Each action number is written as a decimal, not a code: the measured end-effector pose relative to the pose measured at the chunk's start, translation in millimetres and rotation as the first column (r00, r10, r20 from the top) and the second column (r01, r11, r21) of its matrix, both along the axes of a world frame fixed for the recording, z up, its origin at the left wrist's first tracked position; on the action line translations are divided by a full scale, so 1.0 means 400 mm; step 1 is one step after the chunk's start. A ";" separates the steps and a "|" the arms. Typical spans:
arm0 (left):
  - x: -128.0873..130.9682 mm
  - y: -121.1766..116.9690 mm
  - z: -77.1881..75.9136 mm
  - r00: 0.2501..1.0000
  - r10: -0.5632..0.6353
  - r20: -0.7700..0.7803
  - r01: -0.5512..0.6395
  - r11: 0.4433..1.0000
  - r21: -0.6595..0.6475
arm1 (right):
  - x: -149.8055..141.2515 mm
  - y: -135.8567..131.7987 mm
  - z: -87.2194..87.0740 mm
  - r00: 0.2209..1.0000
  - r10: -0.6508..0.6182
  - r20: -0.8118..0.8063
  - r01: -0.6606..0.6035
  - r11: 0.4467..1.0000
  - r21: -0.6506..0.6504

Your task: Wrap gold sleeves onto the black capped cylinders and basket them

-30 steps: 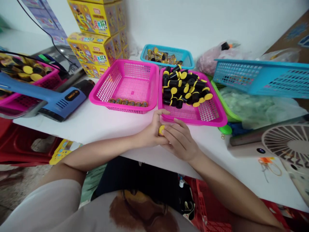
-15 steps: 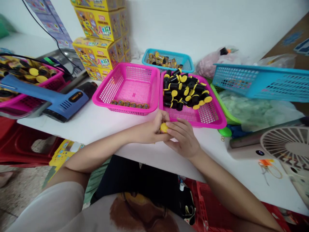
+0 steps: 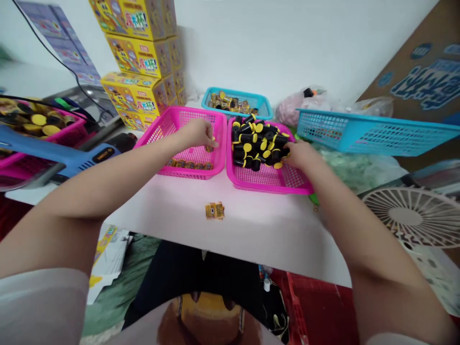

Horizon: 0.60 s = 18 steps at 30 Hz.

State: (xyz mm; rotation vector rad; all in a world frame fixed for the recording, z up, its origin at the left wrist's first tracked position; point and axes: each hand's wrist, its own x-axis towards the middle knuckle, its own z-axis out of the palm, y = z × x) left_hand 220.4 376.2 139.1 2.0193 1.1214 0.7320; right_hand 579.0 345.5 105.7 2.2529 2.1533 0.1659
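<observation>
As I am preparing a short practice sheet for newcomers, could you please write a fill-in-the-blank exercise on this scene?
1. The right hand reaches to the ____ cylinders with yellow ends.
2. The left hand is over the left basket, whose colour is ____.
3. The small printed pieces lie on the ____ table.
4. The boxes by the wall are mainly ____.

Missing words: black; pink; white; yellow.
</observation>
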 end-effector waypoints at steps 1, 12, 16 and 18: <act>0.006 0.004 -0.007 1.000 0.014 -0.023 -0.014 1.000 -0.002 | 0.002 0.009 -0.006 1.000 -0.002 0.012 0.002 1.000 -0.009; 0.032 0.053 -0.077 0.865 0.147 -0.480 -0.232 0.965 -0.123 | -0.058 -0.176 0.029 0.995 -0.012 -0.101 0.036 0.970 0.242; 0.031 0.039 -0.090 0.879 0.129 -0.459 -0.245 0.948 -0.203 | -0.088 -0.257 -0.019 0.933 0.243 -0.265 -0.054 0.823 0.565; 0.035 0.030 -0.092 0.871 0.133 -0.474 -0.262 0.940 -0.217 | -0.091 -0.274 -0.051 0.916 0.303 -0.263 -0.071 0.767 0.637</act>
